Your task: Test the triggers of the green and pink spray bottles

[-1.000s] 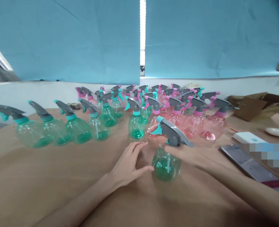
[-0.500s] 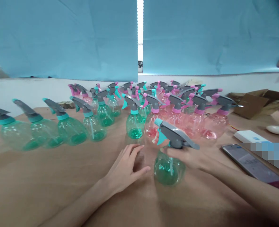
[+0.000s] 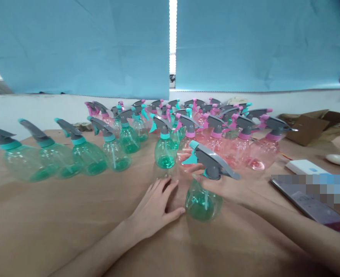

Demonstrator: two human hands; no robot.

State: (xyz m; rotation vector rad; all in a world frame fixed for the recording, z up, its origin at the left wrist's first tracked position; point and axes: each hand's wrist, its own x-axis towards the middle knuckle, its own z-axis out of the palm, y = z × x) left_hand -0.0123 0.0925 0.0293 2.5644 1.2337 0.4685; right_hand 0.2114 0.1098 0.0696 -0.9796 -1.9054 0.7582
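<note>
A green spray bottle [image 3: 204, 204] with a grey head and a turquoise nozzle and trigger is in front of me, right of centre. My right hand [image 3: 216, 184] is around its neck, thumb across the near side, some fingers stretching out behind the trigger. Whether the bottle's base touches the table cannot be told. To its left, my left hand [image 3: 155, 204] is open with fingers spread, low over or on the table, thumb tip close to the bottle and holding nothing. Just beyond the hands stands another green spray bottle [image 3: 165, 154].
Pink spray bottles [image 3: 265, 152] and more green ones crowd the table [image 3: 72, 223] behind. A slanting row of green bottles [image 3: 89, 157] stands at left. To the right are a phone [image 3: 299, 200], a white box [image 3: 305, 167], a white mouse [image 3: 339, 160] and an open carton [image 3: 311, 129].
The held bottle has shifted slightly left and away from me, with my right hand. Fingers of that hand now show more, spread behind the trigger. My left hand has hardly moved.
</note>
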